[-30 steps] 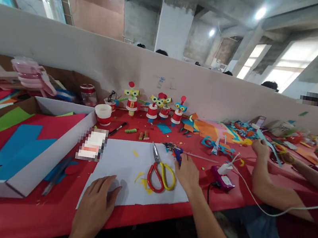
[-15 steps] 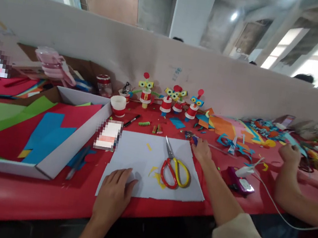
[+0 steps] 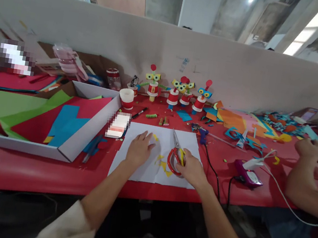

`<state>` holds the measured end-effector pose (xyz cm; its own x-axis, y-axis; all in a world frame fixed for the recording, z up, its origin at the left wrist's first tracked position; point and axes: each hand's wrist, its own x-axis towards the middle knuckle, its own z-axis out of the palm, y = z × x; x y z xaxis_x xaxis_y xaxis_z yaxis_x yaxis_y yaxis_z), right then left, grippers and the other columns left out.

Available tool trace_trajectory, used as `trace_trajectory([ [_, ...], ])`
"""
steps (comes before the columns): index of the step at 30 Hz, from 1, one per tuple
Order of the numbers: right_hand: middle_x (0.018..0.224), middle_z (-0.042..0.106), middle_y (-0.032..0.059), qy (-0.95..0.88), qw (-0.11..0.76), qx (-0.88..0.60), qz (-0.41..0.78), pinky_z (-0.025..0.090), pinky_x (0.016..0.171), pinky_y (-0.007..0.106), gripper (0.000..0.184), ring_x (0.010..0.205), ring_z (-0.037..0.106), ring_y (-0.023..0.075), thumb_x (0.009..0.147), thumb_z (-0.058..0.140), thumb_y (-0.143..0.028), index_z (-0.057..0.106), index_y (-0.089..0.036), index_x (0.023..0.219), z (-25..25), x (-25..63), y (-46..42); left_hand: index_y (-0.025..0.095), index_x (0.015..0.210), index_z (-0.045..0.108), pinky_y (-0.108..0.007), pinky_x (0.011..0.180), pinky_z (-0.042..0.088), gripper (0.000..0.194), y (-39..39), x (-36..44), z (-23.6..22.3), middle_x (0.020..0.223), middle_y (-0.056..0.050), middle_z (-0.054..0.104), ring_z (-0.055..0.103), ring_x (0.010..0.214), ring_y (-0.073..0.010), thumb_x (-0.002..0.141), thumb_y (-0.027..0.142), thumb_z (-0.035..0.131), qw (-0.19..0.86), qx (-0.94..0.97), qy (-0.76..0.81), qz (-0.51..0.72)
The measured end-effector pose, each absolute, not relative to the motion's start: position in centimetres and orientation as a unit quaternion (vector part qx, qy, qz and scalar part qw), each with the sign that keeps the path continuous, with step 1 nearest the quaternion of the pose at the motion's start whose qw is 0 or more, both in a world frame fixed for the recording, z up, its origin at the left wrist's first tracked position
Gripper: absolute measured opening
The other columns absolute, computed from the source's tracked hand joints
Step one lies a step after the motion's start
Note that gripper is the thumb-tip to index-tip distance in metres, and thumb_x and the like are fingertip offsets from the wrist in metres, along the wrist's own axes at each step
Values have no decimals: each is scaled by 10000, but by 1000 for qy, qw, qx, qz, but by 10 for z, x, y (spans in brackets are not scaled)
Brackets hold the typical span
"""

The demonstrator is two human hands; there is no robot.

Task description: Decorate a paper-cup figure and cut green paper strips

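My left hand (image 3: 139, 150) rests on the white paper (image 3: 121, 165), fingers stretched out and apart. Just by its fingertips is a small yellow paper scrap (image 3: 155, 137). The fingers of my right hand (image 3: 195, 169) are closed on the yellow handle of the scissors (image 3: 174, 159), which lie on the sheet with blades pointing away from me. Several yellow scraps (image 3: 167, 169) are on the paper between my hands. Beyond the sheet's right corner lies a blue glue gun (image 3: 203, 135) with a black cord.
On the left, a white box (image 3: 79, 142) holds coloured paper. A phone (image 3: 117, 125) and a paper cup (image 3: 126, 98) are near the sheet. Paper-cup figures (image 3: 173, 97) stand by the partition. A purple power socket (image 3: 248, 175) and a co-worker's arm (image 3: 300, 177) are right.
My right hand has left the glue gun and come back to the scissors, closing on their yellow handle. My left hand has moved forward on the paper, towards a yellow scrap.
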<state>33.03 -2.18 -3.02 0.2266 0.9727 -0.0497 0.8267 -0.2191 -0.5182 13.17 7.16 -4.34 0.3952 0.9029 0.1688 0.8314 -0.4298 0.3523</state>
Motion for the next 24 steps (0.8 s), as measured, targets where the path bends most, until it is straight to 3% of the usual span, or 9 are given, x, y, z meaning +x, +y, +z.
trace_trajectory([
  [2, 784, 686, 17, -572, 249, -754, 204, 421, 628, 259, 446, 711, 633, 190, 742, 589, -256, 575, -180, 1181, -35, 336, -15, 56, 1345, 496, -440, 1050, 408, 469, 86, 155, -43, 1402, -214, 522, 493, 1299, -307, 933, 272, 439, 118, 847, 496, 149],
  [6, 726, 651, -17, -516, 354, -748, 221, 448, 588, 242, 471, 638, 600, 150, 752, 534, -285, 570, -168, 1207, -49, 341, -9, 167, 1317, 559, -315, 1088, 388, 402, 71, 178, -51, 1370, -97, 585, 507, 1302, -189, 958, 283, 422, 145, 907, 375, 124],
  [10, 704, 621, -14, -481, 415, -739, 224, 443, 521, 245, 546, 575, 564, 143, 770, 483, -337, 539, -114, 1266, -59, 341, -9, 211, 1320, 568, -333, 1151, 319, 440, 35, 159, -56, 1439, -76, 506, 427, 1365, -182, 913, 375, 540, 155, 941, 279, 113],
  [16, 711, 625, -23, -507, 406, -734, 198, 469, 637, 266, 603, 640, 573, 157, 706, 595, -327, 566, -147, 1280, -52, 334, -19, 237, 1257, 623, -275, 1105, 387, 361, 15, 115, -56, 1337, -20, 610, 532, 1268, -112, 958, 219, 421, 142, 945, 244, 166],
  [21, 651, 604, -30, -526, 373, -744, 175, 443, 675, 286, 654, 659, 571, 179, 669, 645, -301, 570, -142, 1299, -45, 326, -25, 287, 1241, 636, -279, 1045, 467, 599, -11, 22, -57, 1301, 23, 640, 588, 1202, -105, 808, 6, 330, 136, 929, 301, 165],
  [24, 671, 617, -31, -513, 376, -749, 188, 452, 657, 281, 643, 663, 586, 174, 684, 631, -310, 563, -151, 1303, -48, 331, -21, 358, 1055, 730, -287, 873, 583, 525, -43, -49, -58, 1092, 25, 740, 697, 981, -153, 797, 68, 376, 65, 866, 426, 255],
])
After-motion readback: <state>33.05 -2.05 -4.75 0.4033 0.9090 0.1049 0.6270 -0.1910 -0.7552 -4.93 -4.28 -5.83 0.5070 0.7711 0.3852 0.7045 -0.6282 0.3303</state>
